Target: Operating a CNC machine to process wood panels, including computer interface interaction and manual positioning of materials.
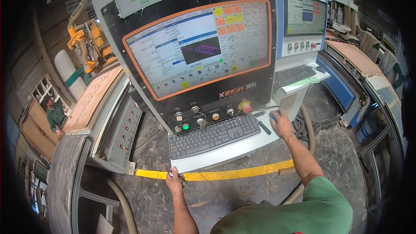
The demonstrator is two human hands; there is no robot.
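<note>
My right hand (282, 124) is closed over a blue computer mouse (273, 115) at the right end of the console's white shelf (208, 161). Below the shelf's front left corner, my left hand (174, 182) has its fingers curled. Something small, whitish and dark, shows at those fingers, too small to name. A black keyboard (212, 136) lies on the shelf between my hands. Beside the mouse rests a dark marker-like stick (264, 127). Above stands the lit monitor (199, 52), orange-framed, with a purple toolpath drawing on its screen.
Under the monitor are a red stop button (246, 106) and a green button (186, 127). A second console (302, 21) stands at right. A yellow floor strip (238, 173) runs below the shelf. At left, a person in green (56, 113) stands by a wooden board (93, 99). Hoses cross the floor.
</note>
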